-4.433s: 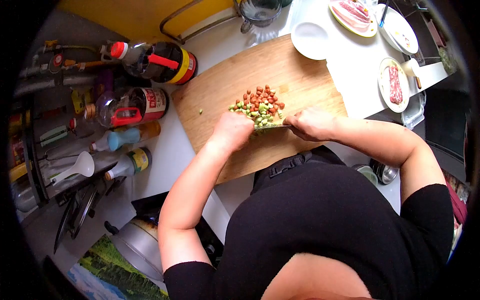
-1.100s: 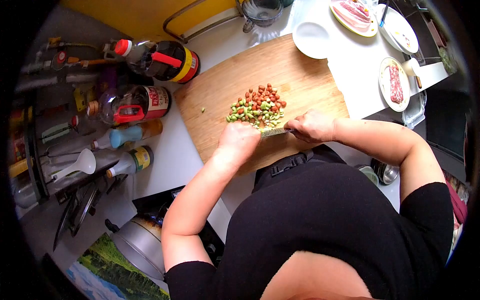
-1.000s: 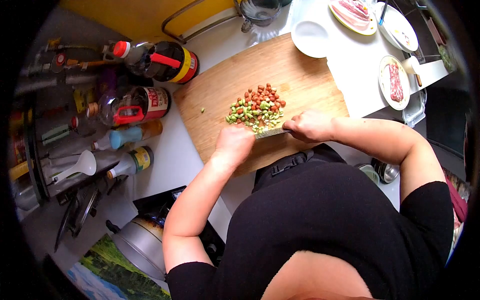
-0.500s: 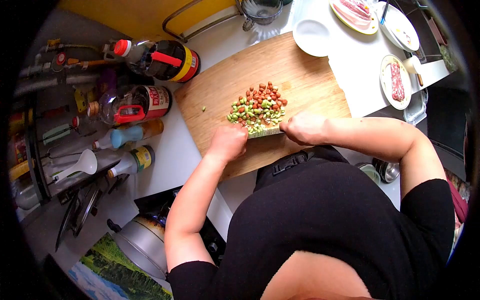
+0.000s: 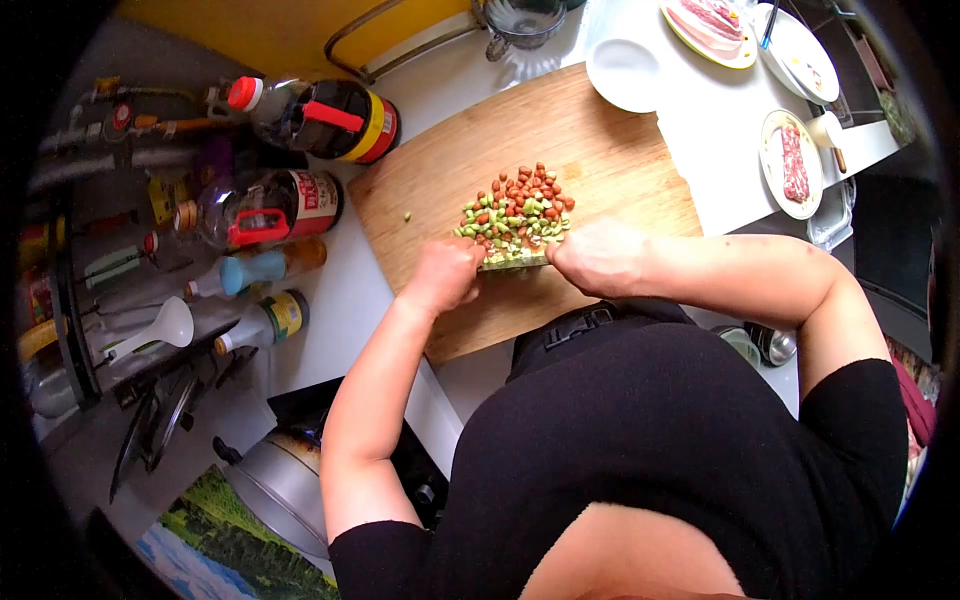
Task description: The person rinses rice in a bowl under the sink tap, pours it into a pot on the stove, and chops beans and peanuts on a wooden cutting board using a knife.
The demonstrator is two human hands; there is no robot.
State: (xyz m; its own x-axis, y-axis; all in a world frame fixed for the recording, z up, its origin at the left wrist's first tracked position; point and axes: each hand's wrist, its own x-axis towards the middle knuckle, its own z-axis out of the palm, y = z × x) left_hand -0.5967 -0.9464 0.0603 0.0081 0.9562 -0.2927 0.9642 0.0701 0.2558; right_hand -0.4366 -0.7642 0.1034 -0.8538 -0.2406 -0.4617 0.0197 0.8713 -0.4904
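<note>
A heap of red-brown peanuts (image 5: 524,188) and green bean pieces (image 5: 484,218) lies on the wooden cutting board (image 5: 630,160). Along the heap's near edge runs a knife blade (image 5: 514,264), with green bits against it. My right hand (image 5: 600,258) is closed round the knife's handle end, which its fingers mostly hide. At the blade's other end my left hand (image 5: 447,272) is closed on the knife's tip. One green piece (image 5: 407,216) lies apart, near the board's left side.
Large bottles (image 5: 345,122) stand left of the board. A white plate (image 5: 624,76) overlaps its far right corner. Plates of meat (image 5: 792,165) are at the right, a glass bowl (image 5: 524,22) is at the back, and a metal pot (image 5: 275,490) sits at the lower left.
Both hands and the knife have shifted left along the near side of the heap. The blade has come up against the green pieces. Both hands have stayed closed on the knife.
</note>
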